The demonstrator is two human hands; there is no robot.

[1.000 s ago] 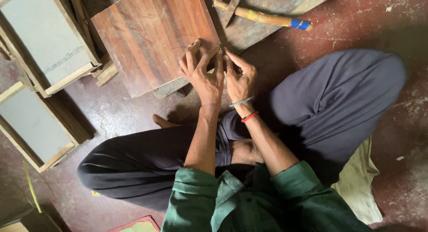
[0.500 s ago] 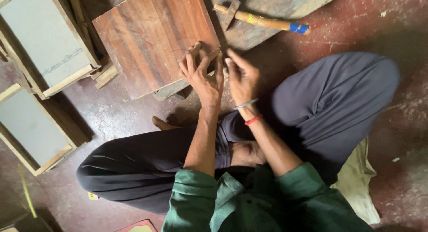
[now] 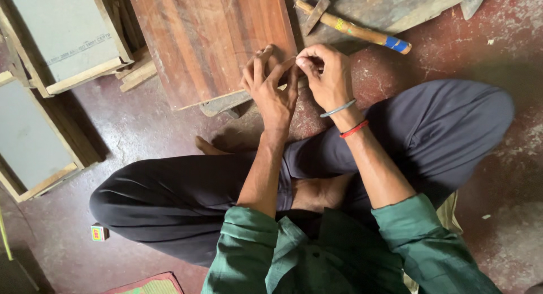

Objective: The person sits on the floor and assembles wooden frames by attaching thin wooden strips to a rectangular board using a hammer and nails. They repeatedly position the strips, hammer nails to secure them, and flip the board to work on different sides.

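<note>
While seated cross-legged on the red-brown floor (image 3: pixel 169 135), working low and close over the near corner of a reddish wooden board (image 3: pixel 215 39). Left hand (image 3: pixel 270 85) spread, fingers fanned and resting on the board's near edge, apparently steadying it; not clenched, nothing clearly enclosed in it. Right hand (image 3: pixel 325 73) just beside, touching the left at the fingertips, thumb and forefinger pinched together as if on something very small; what is pinched too small to tell. Grey bangle (image 3: pixel 338 108) and red thread (image 3: pixel 354 129) on the right wrist.

Board lying flat on the floor, grain running away from the body, its near corner overhanging a grey sliver of scrap (image 3: pixel 223 104) beneath. Probably placed within arm's reach of the lap so both hands meet without leaning.

Hammer (image 3: pixel 353 28) set down beyond the right hand, on a weathered grey plank (image 3: pixel 390 5), wooden handle with blue tape at the end pointing right, head toward the board. Near but apart from both hands, seemingly parked for a quick pick-up.

To the left, two grey panels in wooden frames (image 3: pixel 68 34) stacked and leaning, well apart from the hands, with loose wood strips (image 3: pixel 136 73) between them and the board. Small coloured box (image 3: pixel 99 233) on the floor by the left knee. Dark trousers, green sleeves rolled to the elbow.
</note>
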